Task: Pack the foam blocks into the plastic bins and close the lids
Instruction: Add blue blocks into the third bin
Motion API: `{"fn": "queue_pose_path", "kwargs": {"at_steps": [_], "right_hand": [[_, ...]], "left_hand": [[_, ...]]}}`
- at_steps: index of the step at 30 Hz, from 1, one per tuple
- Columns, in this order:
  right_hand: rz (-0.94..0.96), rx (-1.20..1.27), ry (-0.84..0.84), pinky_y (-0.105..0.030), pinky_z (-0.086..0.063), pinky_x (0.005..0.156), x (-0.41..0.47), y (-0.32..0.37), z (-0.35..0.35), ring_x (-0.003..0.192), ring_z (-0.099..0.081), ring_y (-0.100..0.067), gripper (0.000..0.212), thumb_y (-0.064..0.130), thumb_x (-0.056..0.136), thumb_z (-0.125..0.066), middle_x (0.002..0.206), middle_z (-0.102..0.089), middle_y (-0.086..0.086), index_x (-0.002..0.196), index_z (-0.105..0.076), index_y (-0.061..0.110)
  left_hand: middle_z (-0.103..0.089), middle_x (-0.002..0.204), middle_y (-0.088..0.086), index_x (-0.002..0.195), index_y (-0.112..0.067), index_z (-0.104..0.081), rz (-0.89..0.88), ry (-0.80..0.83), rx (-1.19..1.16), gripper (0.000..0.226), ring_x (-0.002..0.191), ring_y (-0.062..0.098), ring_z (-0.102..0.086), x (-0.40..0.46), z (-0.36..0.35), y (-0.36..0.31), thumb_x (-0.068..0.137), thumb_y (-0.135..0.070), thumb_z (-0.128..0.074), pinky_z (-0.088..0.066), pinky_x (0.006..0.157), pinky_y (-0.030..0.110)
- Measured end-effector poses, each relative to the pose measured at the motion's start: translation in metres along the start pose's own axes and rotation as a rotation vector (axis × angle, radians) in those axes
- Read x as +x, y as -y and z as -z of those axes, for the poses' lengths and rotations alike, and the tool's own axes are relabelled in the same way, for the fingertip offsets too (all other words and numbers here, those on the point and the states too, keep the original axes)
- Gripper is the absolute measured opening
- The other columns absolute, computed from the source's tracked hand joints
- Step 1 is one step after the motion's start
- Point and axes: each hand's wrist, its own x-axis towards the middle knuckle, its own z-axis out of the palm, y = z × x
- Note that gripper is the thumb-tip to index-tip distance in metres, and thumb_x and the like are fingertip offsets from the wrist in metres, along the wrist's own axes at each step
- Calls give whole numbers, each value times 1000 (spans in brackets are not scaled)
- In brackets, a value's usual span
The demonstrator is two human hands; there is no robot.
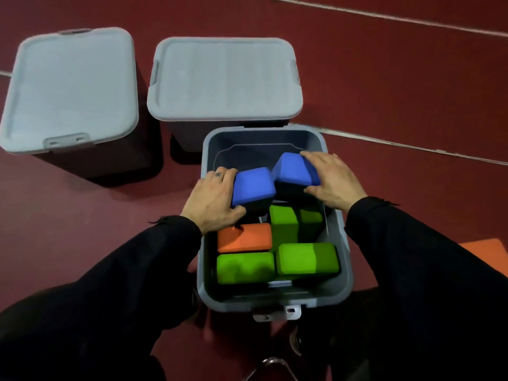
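Observation:
An open grey plastic bin (341,251) stands on the floor in front of me. Inside lie an orange foam block (244,237) and three green foam blocks (244,268), (308,258), (286,218). My left hand (211,202) grips a blue foam block (253,187) over the bin's left side. My right hand (332,177) grips a second blue foam block (295,169) over the bin's far right. The two blue blocks touch, tilted toward each other above the packed ones.
Two more grey bins with lids on stand behind: one at the far left (71,86), one at the centre (225,78). An orange foam piece (483,251) lies on the dark red floor at the right. A metal latch (277,314) hangs at the open bin's near rim.

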Motion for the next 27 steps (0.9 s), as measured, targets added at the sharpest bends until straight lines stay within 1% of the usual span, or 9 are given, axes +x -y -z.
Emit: {"fn": "queue_pose_path", "kwargs": {"at_steps": [3, 6, 9, 12, 16, 19, 23, 25, 27], "right_hand": [[69, -94, 77, -45, -37, 112, 6, -3, -13, 132, -47, -31, 90, 33, 71, -77, 149, -49, -1, 151, -36, 29], [86, -141, 208, -44, -37, 109, 4, -2, -28, 129, -48, -31, 91, 37, 72, -79, 148, -50, -2, 151, -36, 28], [74, -121, 287, -44, -37, 112, -4, -1, -52, 131, -46, -32, 90, 36, 75, -78, 150, -47, -3, 153, -34, 28], [93, -103, 266, -45, -18, 125, -11, -3, -78, 144, -34, -33, 89, 40, 81, -71, 158, -39, -7, 158, -29, 21], [25, -165, 359, -48, 2, 127, -18, 3, -102, 157, 0, -34, 99, 73, 92, -44, 171, -5, -12, 164, -4, 17], [-23, -238, 381, -50, 7, 126, -22, 9, -123, 156, 15, -33, 104, 86, 89, -20, 170, 14, -11, 162, 9, 18], [-58, -286, 399, -51, 7, 126, -10, 5, -129, 156, 16, -33, 106, 89, 86, -13, 169, 17, -11, 161, 14, 20], [-63, -280, 408, -52, 6, 126, -13, 4, -130, 156, 15, -33, 106, 90, 85, -11, 169, 16, -12, 162, 13, 20], [-83, -264, 390, -52, 6, 126, -21, 2, -136, 156, 15, -32, 105, 90, 85, -11, 170, 16, -11, 162, 13, 22]], "left_hand": [[-56, 120, 8, 130, -15, -44, 22, 67, 31, 71, 105, 33, -55, -2, -29, 7, 70, -51, -55, -46, 90, 46], [-55, 132, 9, 141, -14, -40, -11, 172, 88, 78, 121, 33, -53, -4, -54, 9, 73, -46, -61, -39, 108, 46], [-47, 147, 9, 151, -13, -32, 21, 231, 69, 86, 140, 32, -40, -3, -75, 9, 75, -36, -64, -30, 118, 47], [-21, 166, 11, 161, -22, -8, 49, 318, 34, 97, 155, 31, -13, -2, -97, 13, 79, -33, -58, -20, 123, 50], [7, 170, 12, 161, -26, 10, 54, 400, 65, 96, 156, 32, 10, -3, -122, 16, 86, -57, -41, -7, 125, 56], [6, 168, 18, 161, -19, 9, 54, 394, 169, 96, 156, 35, 4, -2, -138, 14, 88, -74, -22, -8, 123, 59], [2, 168, 19, 162, -16, 2, 84, 380, 171, 109, 156, 35, 0, 6, -145, 14, 75, -81, 4, -6, 121, 64], [-8, 169, 17, 162, -14, -10, 40, 317, 152, 110, 156, 35, -10, 5, -145, 14, 80, -86, 2, -7, 119, 65], [-21, 166, 16, 160, -15, -23, -57, 185, 164, 98, 152, 36, -24, 1, -150, 17, 89, -81, -9, -16, 119, 66]]}}
